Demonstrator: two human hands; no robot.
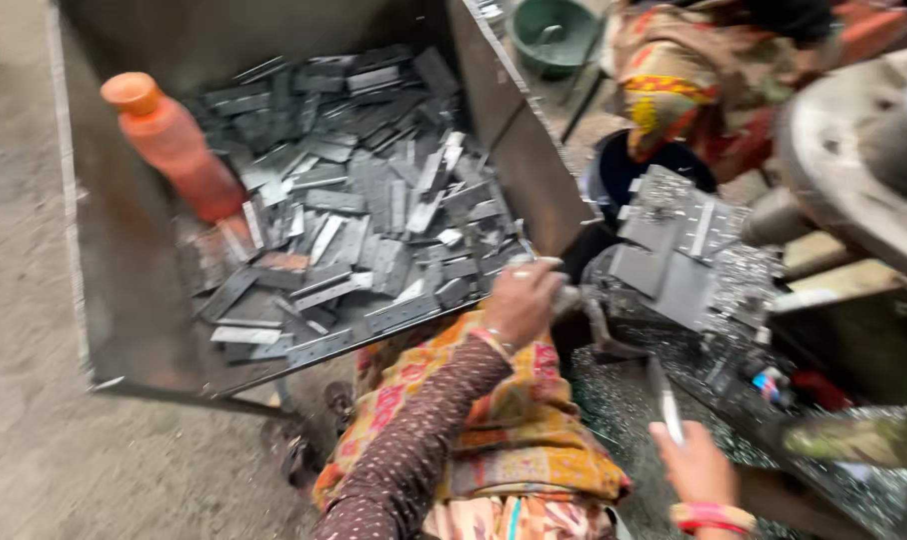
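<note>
My left hand (522, 300), in a brown dotted sleeve, reaches to the near right corner of a big steel bin (124, 300). The bin is heaped with flat grey metal plates (374, 200). The fingers curl down over the bin's edge among the plates, and blur hides whether they grip one. My right hand (696, 465), with a pink bangle at the wrist, is low at the right. It holds a narrow flat metal strip (666, 400) that points up and away.
An orange plastic bottle (174, 150) leans in the bin's left side. To the right, a stack of plates (674, 250) lies on a machine bed strewn with metal chips. Another person in patterned cloth (684, 80) sits behind it, near a green basin (554, 35).
</note>
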